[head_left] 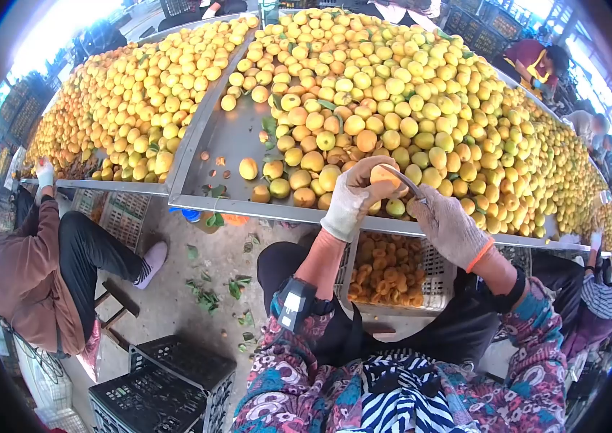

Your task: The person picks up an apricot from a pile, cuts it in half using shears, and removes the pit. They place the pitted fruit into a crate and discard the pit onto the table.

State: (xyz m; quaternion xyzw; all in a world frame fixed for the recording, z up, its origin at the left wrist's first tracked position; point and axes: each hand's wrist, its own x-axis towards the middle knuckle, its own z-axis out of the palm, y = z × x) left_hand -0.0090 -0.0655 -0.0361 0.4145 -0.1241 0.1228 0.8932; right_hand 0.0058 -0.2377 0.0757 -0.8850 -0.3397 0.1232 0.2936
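Note:
My left hand [358,195], in a whitish glove, is closed around an orange-yellow apricot [385,175] above the near edge of the metal table [291,211]. In my gloved right hand [446,222] is a curved knife [408,183], its blade reaching to the apricot. A large heap of whole apricots [392,94] lies on the table just beyond both hands. Beneath them, between my knees, a light plastic crate [437,278] holds halved apricots [389,268].
Black crates [151,393] stand on the floor at lower left. A person in brown [32,267] sits at the left, beside a small stool [115,307]. Another person [601,299] is at the right. Leaves [205,294] litter the floor.

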